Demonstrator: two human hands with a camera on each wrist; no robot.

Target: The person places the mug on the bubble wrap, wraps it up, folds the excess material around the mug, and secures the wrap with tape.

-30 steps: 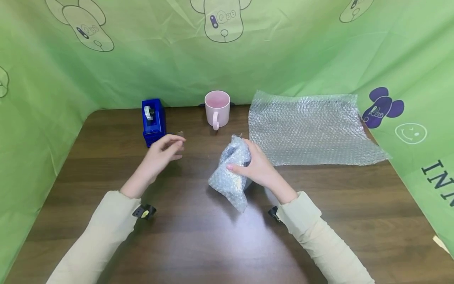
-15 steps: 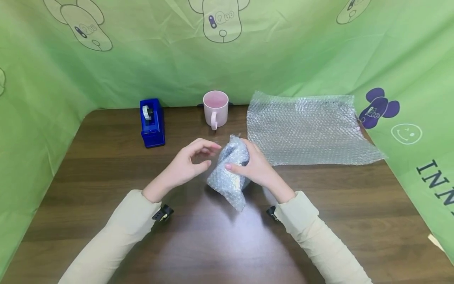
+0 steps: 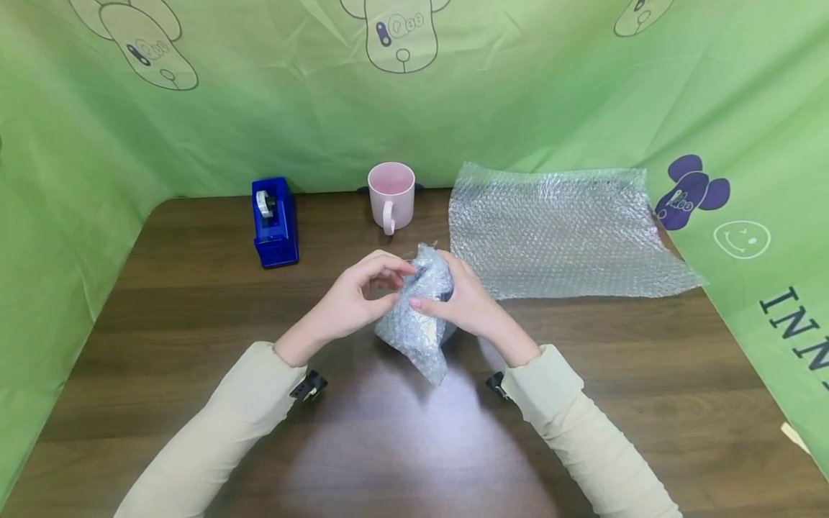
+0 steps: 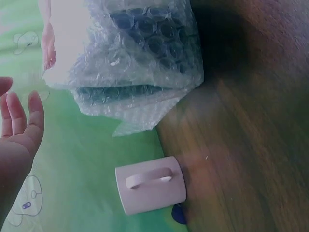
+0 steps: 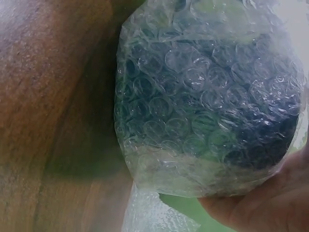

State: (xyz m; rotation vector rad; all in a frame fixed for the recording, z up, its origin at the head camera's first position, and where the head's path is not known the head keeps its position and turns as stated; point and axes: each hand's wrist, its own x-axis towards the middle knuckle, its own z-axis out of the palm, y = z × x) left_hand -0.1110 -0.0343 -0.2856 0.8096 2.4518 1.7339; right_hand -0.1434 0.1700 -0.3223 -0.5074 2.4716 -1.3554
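Observation:
A bundle in bubble wrap (image 3: 417, 324) rests on the table, with something dark showing through the layers in the right wrist view. My right hand (image 3: 466, 298) grips its right side, thumb on top and fingers round the back. On the left, my left hand (image 3: 363, 291) is beside the bundle, its fingers loosely bent and its thumb held apart from the index finger. A thin clear strip, apparently tape (image 3: 408, 260), shows by the index fingertip; how it is held cannot be told. In the left wrist view, the left fingers (image 4: 34, 113) are spread near the wrapped bundle (image 4: 140, 53).
Behind the bundle stands a pink mug (image 3: 391, 196), handle towards me. A blue tape dispenser (image 3: 276, 223) is at the back left of the wooden table (image 3: 194, 302). One flat sheet of bubble wrap (image 3: 563, 234) lies at the back right, against the green cloth (image 3: 311, 115).
My left hand has moved right from beside the tape dispenser to the bundle, a clear strip at its fingertip. My right hand has kept its grip on the bundle.

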